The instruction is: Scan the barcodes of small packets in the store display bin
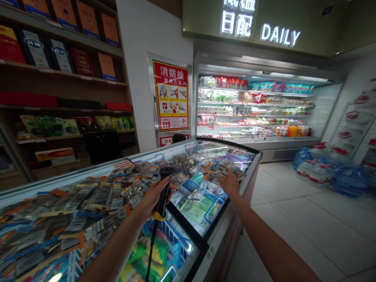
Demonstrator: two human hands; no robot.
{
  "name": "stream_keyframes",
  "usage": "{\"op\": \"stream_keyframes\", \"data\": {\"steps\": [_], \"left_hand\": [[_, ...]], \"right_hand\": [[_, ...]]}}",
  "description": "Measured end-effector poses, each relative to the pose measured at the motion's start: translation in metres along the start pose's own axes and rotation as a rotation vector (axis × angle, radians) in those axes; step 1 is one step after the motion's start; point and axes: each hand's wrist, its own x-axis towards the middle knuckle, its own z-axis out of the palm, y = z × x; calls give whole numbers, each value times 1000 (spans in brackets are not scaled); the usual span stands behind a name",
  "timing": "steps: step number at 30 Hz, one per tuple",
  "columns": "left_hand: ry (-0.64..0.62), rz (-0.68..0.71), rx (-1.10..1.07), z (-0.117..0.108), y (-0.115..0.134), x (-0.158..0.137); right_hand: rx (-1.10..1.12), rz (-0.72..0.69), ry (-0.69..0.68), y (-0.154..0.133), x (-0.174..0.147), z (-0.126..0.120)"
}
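My left hand (157, 196) is wrapped round the grip of a black and yellow barcode scanner (162, 203), whose cable hangs down toward me. The scanner's head points right, over the freezer. My right hand (230, 184) is closed, fingers curled in, at the edge of several small flat packets (216, 172); what lies between the fingertips is hidden. Many more clear packets (96, 199) with barcode labels and orange or blue edges lie heaped on the left part of the chest freezer (225, 223). Under its glass, green bags (195, 205) sit in a blue wire basket (178, 235).
Shelves (67, 78) with boxes and bags stand at the left. A lit refrigerated display (252, 107) stands at the back. Large water bottles (349, 178) are on the tiled floor (296, 219) at the right. The top of a person's head (179, 137) shows beyond the freezer.
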Motion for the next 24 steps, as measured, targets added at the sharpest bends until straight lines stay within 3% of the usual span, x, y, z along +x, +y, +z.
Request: {"op": "stream_keyframes", "data": {"steps": [2, 4, 8, 11, 16, 20, 22, 24], "left_hand": [[51, 2, -13, -6, 1, -1], [88, -5, -9, -10, 1, -2], [109, -26, 29, -12, 1, -3], [118, -29, 42, -12, 0, -3], [106, -65, 20, -13, 0, -3], [121, -91, -14, -15, 2, -2], [125, -86, -11, -17, 4, -2], [149, -43, 34, -20, 5, -2]], "right_hand": [[-228, -41, 68, -5, -9, 0], [-317, -130, 50, -9, -18, 5], [-472, -377, -89, -11, -20, 22], [-540, -405, -173, -4, -11, 30], [-532, -382, -151, 5, 6, 30], [-446, -414, -34, -17, 5, 32], [-353, -471, -94, -39, 1, 38], [-276, -594, -242, -63, -5, 47]]}}
